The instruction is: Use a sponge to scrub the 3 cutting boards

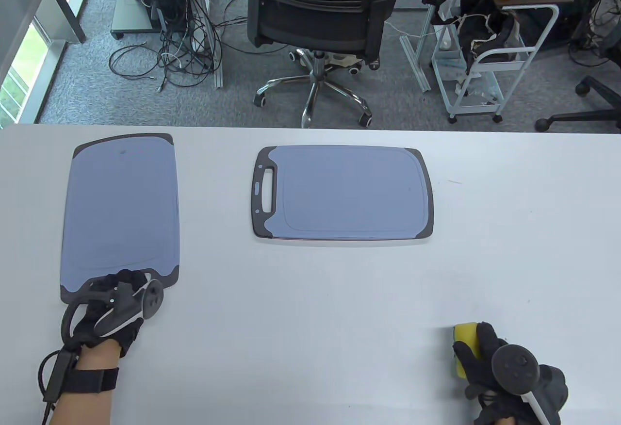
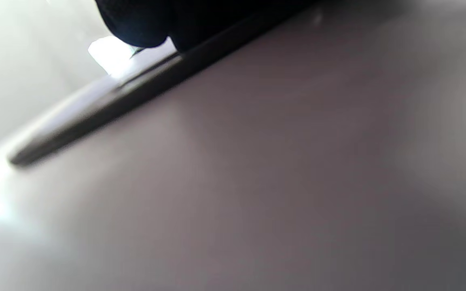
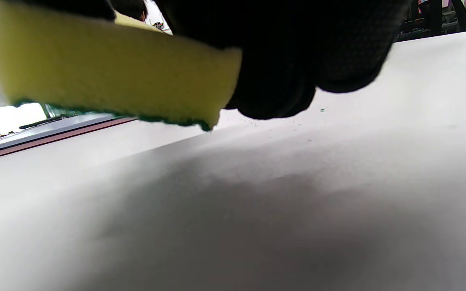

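**Sponge in hand, no board under it yet**

The right hand point(image 1: 504, 371) grips the yellow sponge point(image 1: 462, 347) near the table's point(image 1: 339, 308) front right corner, fingers curled over its top. In the right wrist view the sponge, green scouring face down, hangs just above the bare tabletop, touching no board.

The left hand point(image 1: 114, 311) rests on the near end of the left cutting board point(image 1: 121, 211). Its fingers lie over the dark rim, but whether they press flat or pinch the edge I cannot tell; the left wrist view is too blurred.

A second board point(image 1: 342, 192) lies at the table's centre, handle slot to the left, well apart from both hands. Only two boards are in view; the third is not.

Neither board shows foam or wet streaks, so how much scrubbing is done cannot be read here. The left board looks the likely next one.
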A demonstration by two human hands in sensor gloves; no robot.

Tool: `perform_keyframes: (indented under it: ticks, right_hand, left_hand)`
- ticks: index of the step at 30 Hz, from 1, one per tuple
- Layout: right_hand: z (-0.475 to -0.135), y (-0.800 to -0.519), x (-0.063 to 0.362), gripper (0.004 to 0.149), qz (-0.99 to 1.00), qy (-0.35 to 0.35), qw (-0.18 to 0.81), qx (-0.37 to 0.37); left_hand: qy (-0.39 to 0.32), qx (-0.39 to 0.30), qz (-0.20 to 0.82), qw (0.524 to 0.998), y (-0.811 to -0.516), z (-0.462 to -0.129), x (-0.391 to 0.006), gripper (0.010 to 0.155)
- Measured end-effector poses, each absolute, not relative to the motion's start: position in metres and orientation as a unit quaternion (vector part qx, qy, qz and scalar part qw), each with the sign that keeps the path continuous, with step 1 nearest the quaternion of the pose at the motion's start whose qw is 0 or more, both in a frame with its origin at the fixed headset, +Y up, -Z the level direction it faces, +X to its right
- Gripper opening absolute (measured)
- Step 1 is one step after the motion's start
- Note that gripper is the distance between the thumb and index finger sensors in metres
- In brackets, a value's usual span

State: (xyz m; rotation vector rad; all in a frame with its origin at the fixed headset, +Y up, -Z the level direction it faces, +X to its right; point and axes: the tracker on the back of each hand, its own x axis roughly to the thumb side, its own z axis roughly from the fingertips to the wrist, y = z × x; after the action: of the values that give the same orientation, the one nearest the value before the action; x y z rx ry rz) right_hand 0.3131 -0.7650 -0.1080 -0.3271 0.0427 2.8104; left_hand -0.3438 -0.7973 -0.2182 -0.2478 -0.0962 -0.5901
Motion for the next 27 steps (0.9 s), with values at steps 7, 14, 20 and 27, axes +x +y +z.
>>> perform_keyframes:
  ticks: [7, 14, 20, 27]
  right_hand:
    - [-0.106, -0.765, 0.315, 0.076, 0.979, 0.011, 0.165, -0.118]
    - [-0.108, -0.766, 0.315, 0.076, 0.979, 0.021, 0.165, -0.117]
    - [-0.106, -0.765, 0.315, 0.076, 0.979, 0.014, 0.170, -0.113]
    - [-0.105, -0.764, 0.313, 0.076, 0.979, 0.014, 0.175, -0.107]
  left_hand:
    - [-0.108, 0.012, -0.388, 0.915, -0.799, -0.218, -0.324, 0.065]
    - [-0.025, 0.100, -0.324, 0.940, -0.778, -0.229, -0.306, 0.053]
    - [0.046, 0.144, -0.206, 0.967, -0.761, -0.229, -0.298, 0.050]
    - [0.096, 0.296, 0.101, 0.945, -0.746, -0.204, -0.312, 0.047]
